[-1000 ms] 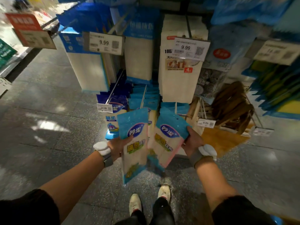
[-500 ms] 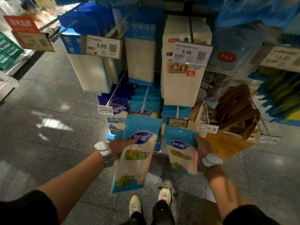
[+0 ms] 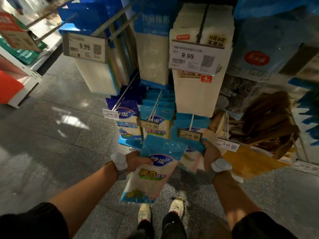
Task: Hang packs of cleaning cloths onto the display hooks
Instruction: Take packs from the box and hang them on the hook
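Note:
My left hand grips a blue-topped pack of cleaning cloths by its left edge, the pack hanging tilted above my shoes. My right hand holds a second, similar pack by its upper right corner, just below the hook that carries the 11.90 price tag. The left pack overlaps and hides much of the right one. More packs of the same kind hang on that hook and on the hook to its left.
Tall white cloth packs with 9.99 tags hang above. A dark blue pack with a 14.90 tag hangs at left, brown items at right. A red and white shelf unit stands left across the grey floor.
My right hand has lifted its pack up toward the 11.90 hook, behind the left pack. My left hand has shifted right and lower with its pack. The view has moved closer to the display.

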Demonstrator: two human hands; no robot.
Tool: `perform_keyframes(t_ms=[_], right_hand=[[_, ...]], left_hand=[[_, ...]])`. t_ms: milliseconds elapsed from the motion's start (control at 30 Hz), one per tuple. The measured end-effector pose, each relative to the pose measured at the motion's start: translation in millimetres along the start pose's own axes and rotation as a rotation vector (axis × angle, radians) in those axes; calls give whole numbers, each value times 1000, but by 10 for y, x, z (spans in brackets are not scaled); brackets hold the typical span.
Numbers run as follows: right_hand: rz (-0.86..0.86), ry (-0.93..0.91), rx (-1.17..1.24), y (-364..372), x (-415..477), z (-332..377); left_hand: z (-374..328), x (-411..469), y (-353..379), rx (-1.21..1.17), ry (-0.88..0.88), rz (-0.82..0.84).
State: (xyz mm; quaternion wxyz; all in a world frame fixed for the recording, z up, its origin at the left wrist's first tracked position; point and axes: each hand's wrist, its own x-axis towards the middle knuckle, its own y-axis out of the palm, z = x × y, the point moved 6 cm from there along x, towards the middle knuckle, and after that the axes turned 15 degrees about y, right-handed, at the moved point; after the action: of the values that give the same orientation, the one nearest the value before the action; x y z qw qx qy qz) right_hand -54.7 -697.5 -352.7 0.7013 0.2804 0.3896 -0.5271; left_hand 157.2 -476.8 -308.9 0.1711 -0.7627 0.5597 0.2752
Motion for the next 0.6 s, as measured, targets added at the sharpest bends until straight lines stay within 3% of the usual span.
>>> perform_keyframes(t_ms=[67, 233, 600], right_hand=[[42, 35, 174, 89, -32, 18], [-22, 96, 158, 164, 20, -10], [-57, -15, 263, 193, 49, 107]], left_hand=[[-5, 9, 63, -36, 16, 41], [28, 36, 99, -104, 46, 34], [157, 63, 74, -9, -23, 1]])
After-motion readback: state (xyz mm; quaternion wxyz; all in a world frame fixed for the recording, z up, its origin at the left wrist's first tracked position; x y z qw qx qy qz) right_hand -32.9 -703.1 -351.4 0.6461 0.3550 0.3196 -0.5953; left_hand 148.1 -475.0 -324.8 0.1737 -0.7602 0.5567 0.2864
